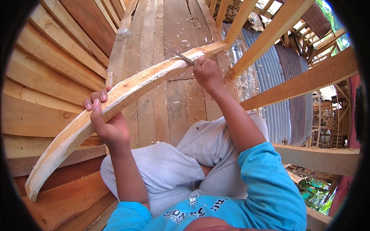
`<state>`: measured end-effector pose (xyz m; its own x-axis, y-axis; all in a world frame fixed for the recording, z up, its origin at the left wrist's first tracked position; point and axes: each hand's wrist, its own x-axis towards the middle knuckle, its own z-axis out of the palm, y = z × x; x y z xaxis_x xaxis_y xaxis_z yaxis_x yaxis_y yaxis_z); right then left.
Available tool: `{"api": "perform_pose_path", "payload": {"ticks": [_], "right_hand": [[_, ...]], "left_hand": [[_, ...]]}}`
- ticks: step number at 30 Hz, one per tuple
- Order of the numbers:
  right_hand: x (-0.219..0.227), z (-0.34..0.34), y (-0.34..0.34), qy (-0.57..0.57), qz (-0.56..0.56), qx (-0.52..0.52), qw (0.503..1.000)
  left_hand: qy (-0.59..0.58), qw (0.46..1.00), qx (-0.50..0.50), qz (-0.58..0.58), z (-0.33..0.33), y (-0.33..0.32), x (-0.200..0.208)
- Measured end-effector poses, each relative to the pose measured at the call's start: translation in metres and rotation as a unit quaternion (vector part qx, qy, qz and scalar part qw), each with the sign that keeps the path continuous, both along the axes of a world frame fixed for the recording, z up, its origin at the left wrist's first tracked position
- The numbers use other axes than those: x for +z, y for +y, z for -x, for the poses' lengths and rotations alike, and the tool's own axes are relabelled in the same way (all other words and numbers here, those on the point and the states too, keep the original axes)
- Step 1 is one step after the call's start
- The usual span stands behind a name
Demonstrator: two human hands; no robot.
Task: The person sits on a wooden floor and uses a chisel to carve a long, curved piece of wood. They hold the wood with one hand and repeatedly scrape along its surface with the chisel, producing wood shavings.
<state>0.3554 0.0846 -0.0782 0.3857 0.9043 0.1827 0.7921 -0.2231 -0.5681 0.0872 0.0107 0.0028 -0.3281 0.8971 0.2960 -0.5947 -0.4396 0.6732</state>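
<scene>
A long, curved wooden plank (127, 87) crosses in front of me, from the lower left to the upper right. Pale, freshly cut wood shows along its near edge. My left hand (110, 119) grips it left of the middle, the thumb and fingers wrapped over its sides. Toward the plank's far end, my right hand (207, 72) is closed round the handle of a knife (181, 56). The thin grey blade lies across the plank's upper face, pointing up and left. Most of the handle is hidden in my fist.
Wood shavings lie scattered over the plank floor (169, 106). A slatted wooden wall (50, 81) rises on the left. Slanting wooden beams (300, 82) and corrugated metal sheets (266, 73) are on the right. A small clear plastic object (123, 34) rests on the floor's far left.
</scene>
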Motion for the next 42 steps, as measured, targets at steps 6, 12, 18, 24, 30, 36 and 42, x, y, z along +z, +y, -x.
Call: {"api": "perform_pose_path", "payload": {"ticks": [6, 12, 18, 24, 30, 36, 42], "right_hand": [[-0.007, 0.006, 0.002, -0.01, -0.02, -0.041, 0.999], [0.012, 0.008, -0.007, -0.008, -0.007, -0.04, 0.999], [-0.004, 0.001, -0.002, 0.009, 0.007, -0.066, 0.998], [-0.01, -0.024, 0.001, 0.069, 0.025, -0.069, 0.995], [0.028, 0.007, -0.014, 0.039, 0.046, -0.041, 0.997], [-0.022, -0.042, 0.018, 0.011, 0.051, -0.14, 0.989], [0.011, 0.005, -0.004, -0.029, 0.04, 0.008, 0.999]], "left_hand": [[0.002, 1.0, -0.004, 0.002, 0.003, 0.002, -0.001], [0.013, 1.0, -0.004, -0.001, 0.004, 0.001, 0.001], [0.006, 1.0, -0.008, -0.003, 0.005, 0.002, 0.0], [-0.003, 1.0, -0.016, 0.007, -0.004, 0.002, 0.001], [0.01, 1.0, -0.001, -0.004, 0.008, 0.001, 0.0], [-0.002, 1.0, -0.021, -0.005, -0.002, 0.005, 0.001], [0.011, 1.0, -0.004, -0.004, 0.008, 0.0, 0.001]]}}
